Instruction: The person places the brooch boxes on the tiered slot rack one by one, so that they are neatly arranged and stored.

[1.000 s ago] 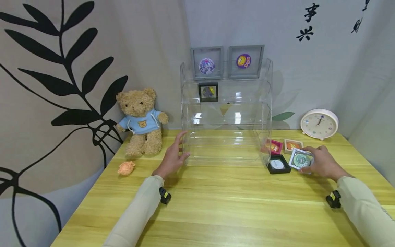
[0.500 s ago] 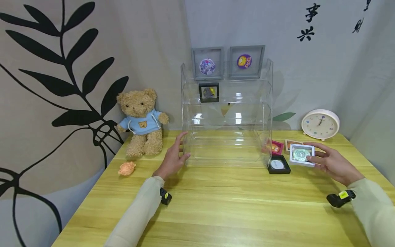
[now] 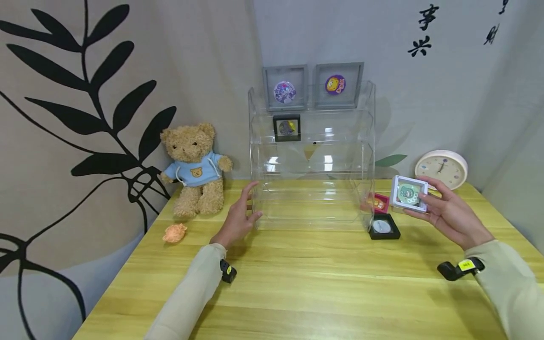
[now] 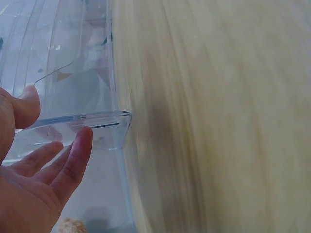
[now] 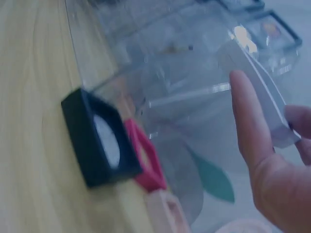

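My right hand (image 3: 452,215) grips a small square white-lilac display frame (image 3: 409,192) with a green round badge inside. The frame is tilted up, above the wooden table. In the right wrist view the same frame (image 5: 265,92) shows edge-on between thumb and fingers. My left hand (image 3: 235,217) holds the left side of a clear tiered acrylic rack (image 3: 310,208). The left wrist view has that hand's thumb and fingers on opposite sides of the clear panel (image 4: 97,116). Two grey frames with round badges, one (image 3: 285,88) beside the other, and a small black frame (image 3: 286,128) stand on the rack's upper tiers.
Right of the rack lie a black frame (image 3: 384,226) and a pink-red frame (image 3: 379,203). A beige frame (image 5: 167,213) shows in the right wrist view. Behind the right hand stands a white clock (image 3: 444,166). A teddy bear (image 3: 194,165) and an orange shell-like object (image 3: 174,233) are left.
My right hand has lifted the white-lilac frame from beside the other frames, up and slightly left, turning it to face the camera. The left hand stays at the rack.
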{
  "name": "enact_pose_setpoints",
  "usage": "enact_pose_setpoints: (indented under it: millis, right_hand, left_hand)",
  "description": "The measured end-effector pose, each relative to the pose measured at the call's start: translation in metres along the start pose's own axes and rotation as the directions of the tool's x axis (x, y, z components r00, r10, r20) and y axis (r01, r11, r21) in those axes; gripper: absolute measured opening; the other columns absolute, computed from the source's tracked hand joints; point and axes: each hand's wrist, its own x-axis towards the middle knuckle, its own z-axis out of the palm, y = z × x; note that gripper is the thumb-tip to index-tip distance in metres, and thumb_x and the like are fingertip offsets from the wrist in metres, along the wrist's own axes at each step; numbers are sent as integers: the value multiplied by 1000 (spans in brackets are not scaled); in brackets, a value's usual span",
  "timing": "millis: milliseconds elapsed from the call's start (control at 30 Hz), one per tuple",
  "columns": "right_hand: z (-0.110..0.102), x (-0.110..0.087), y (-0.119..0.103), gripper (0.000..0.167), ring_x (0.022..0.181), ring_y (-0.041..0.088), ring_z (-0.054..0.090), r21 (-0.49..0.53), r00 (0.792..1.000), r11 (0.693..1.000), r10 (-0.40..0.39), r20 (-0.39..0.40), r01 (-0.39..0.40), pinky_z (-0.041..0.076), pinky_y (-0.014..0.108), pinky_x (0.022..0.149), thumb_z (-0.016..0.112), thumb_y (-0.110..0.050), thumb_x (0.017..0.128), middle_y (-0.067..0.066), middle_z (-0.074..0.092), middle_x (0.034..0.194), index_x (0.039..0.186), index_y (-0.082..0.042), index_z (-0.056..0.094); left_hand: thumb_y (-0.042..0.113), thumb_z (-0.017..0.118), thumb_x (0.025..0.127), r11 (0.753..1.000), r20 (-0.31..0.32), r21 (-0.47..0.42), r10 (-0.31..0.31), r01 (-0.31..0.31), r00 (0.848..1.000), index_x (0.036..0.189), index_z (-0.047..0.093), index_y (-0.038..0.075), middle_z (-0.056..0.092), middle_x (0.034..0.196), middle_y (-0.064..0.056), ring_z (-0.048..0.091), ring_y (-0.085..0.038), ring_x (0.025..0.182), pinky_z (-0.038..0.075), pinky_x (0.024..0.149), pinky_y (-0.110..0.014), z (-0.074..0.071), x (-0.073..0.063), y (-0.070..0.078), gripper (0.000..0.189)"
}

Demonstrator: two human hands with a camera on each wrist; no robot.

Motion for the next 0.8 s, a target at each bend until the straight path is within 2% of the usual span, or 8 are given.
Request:
enact_pose_setpoints:
  millis: [100,267,433,567,800]
  right_hand:
    - [16,6,-2,47,116,24,68,-23,999,999,-36,5,36,60,46,96,32,4,107,4,52,135,148,-18,42]
    - [36,14,-8,45,117,20,68,-102,996,992,-82,-25,79,61,42,94,35,-3,108,2,47,140,150,-17,37]
    - [52,21,-10,44,117,16,67,-195,993,978,-86,-78,69,62,38,93,40,-12,108,-2,42,143,151,-20,35]
    - [62,28,-11,42,118,14,67,-228,993,971,-96,-72,78,62,37,93,39,-16,109,-1,39,145,151,-20,35]
    - [88,52,-21,44,117,12,63,-346,991,937,-93,-95,55,62,32,92,45,-23,107,1,39,144,150,-22,38]
  left_hand:
    - [7,65,97,1000,-3,2,1,-1,1000,157,16,40,44,151,-25,59,-45,126,62,92,-49,-1,0,0,85]
    - [8,65,97,1000,-9,9,7,-7,1000,157,15,43,45,151,-24,59,-44,126,62,92,-49,-1,2,0,86]
    - [6,65,96,1000,-15,-1,14,-14,1000,157,17,41,46,150,-25,60,-46,124,62,90,-50,1,1,0,85]
    - [7,65,96,1000,-9,-7,12,-12,1000,157,17,40,45,150,-26,60,-45,124,63,89,-50,2,0,0,85]
    - [7,66,96,1000,-16,-5,5,-5,1000,157,16,43,45,151,-24,60,-45,125,62,90,-50,2,-2,0,86]
